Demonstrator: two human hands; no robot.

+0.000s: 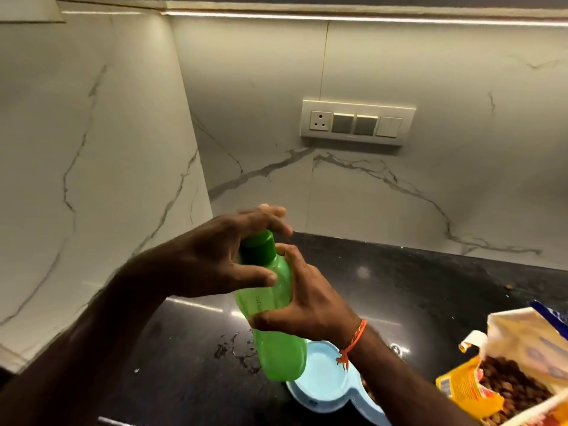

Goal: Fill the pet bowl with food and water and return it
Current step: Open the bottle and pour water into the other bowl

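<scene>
A green plastic bottle with a green screw cap is held tilted above the counter. My right hand grips its body from the right. My left hand wraps the neck, fingers curled over the cap. Below the bottle lies a light blue double pet bowl on the black counter; its near compartment looks pale and its right compartment is mostly hidden by my right forearm, with some brown kibble showing there. An open yellow and white pet food bag, full of brown kibble, stands at the lower right.
The black stone counter has spilled water drops left of the bowl and stray kibble near the right wall. Marble walls close the corner at left and behind. A socket and switch panel is on the back wall.
</scene>
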